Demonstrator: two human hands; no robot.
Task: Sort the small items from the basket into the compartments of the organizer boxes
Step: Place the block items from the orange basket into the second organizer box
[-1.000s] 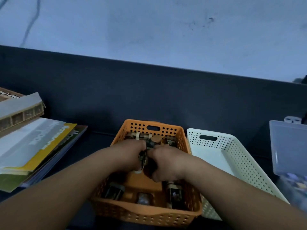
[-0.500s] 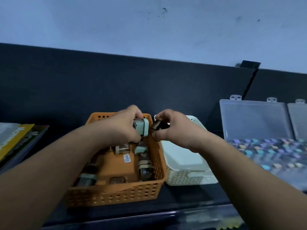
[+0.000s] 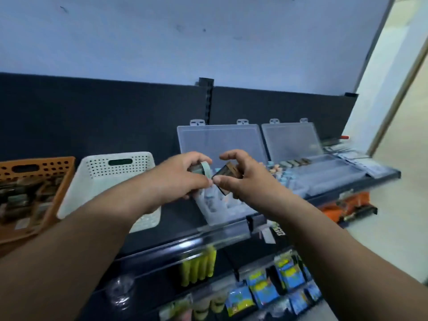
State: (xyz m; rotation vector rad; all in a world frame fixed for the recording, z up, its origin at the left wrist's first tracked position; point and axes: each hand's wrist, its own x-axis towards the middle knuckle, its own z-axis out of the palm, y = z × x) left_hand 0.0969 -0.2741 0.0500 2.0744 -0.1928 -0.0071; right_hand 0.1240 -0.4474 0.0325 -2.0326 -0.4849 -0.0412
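Observation:
My left hand (image 3: 178,179) grips a small pale green item (image 3: 203,169), and my right hand (image 3: 240,179) pinches a small dark brown item (image 3: 225,173). Both hands hover over the left clear organizer box (image 3: 215,212), whose lid (image 3: 222,140) stands open and whose compartments hold small pastel pieces. A second clear organizer box (image 3: 328,174) lies open to its right. The orange basket (image 3: 62,172), with several dark small items inside, sits at the far left.
A white perforated basket (image 3: 97,179) stands between the orange basket and the organizers on the dark shelf (image 3: 176,218). Packets (image 3: 261,288) and yellow items (image 3: 196,267) hang below the shelf edge. A dark back panel (image 3: 104,112) rises behind. Pale floor (image 3: 398,228) opens at the right.
My hands lifted the two small items out of the orange basket and carried them right, over the left organizer box. The view swung right, bringing both organizers into sight.

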